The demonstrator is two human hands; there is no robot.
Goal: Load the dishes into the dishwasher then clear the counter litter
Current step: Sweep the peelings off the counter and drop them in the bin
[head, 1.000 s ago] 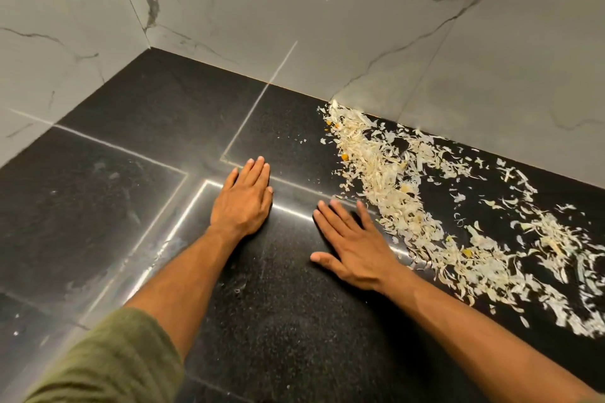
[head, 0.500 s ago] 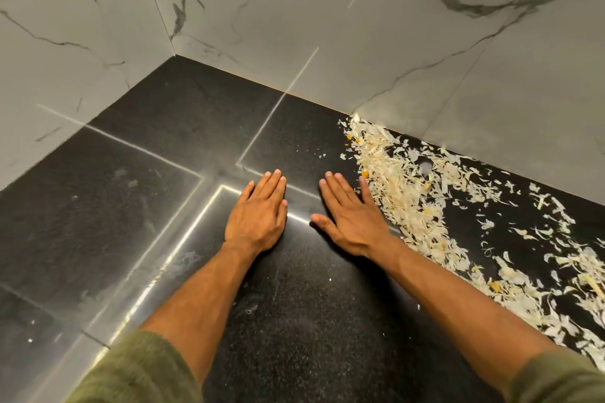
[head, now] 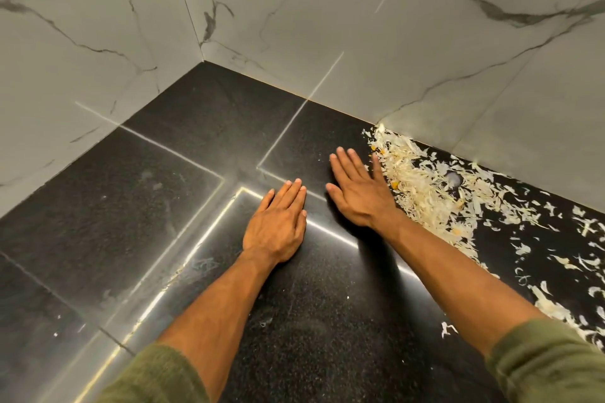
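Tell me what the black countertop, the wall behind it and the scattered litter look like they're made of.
The countertop looks like polished black granite: fine speckles, and it mirrors a strip of light. The wall looks like grey-veined marble or marble-look tile in large matte panels. The litter seems to be thin, dry, pale peelings, perhaps onion or garlic skin.

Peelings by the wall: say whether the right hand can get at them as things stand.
Probably yes. The right hand lies flat on the black counter with its little finger at the edge of the peelings; nothing stands between them.
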